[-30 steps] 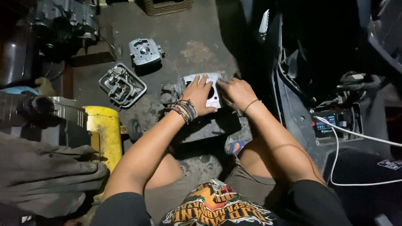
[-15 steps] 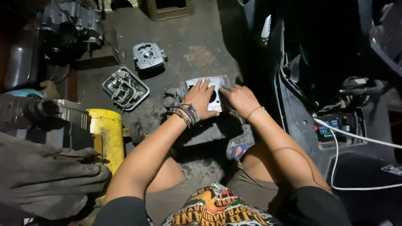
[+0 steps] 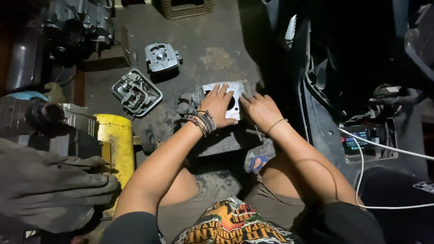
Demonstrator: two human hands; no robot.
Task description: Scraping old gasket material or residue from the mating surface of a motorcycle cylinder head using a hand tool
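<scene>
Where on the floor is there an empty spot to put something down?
The biggest bare patch is the concrete floor beyond the hands, between the small engine part and the dark machine. Crowded spots: around the left hand and right hand on the white gasket, and by the yellow tank.

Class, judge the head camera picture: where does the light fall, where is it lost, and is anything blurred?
Head view: light falls mid-frame on the left hand, right hand and pale gasket on the cylinder block; the right side and top left corner sink into near-black; the yellow tank shows clearly; the frame looks sharp, edges slightly soft.
</scene>
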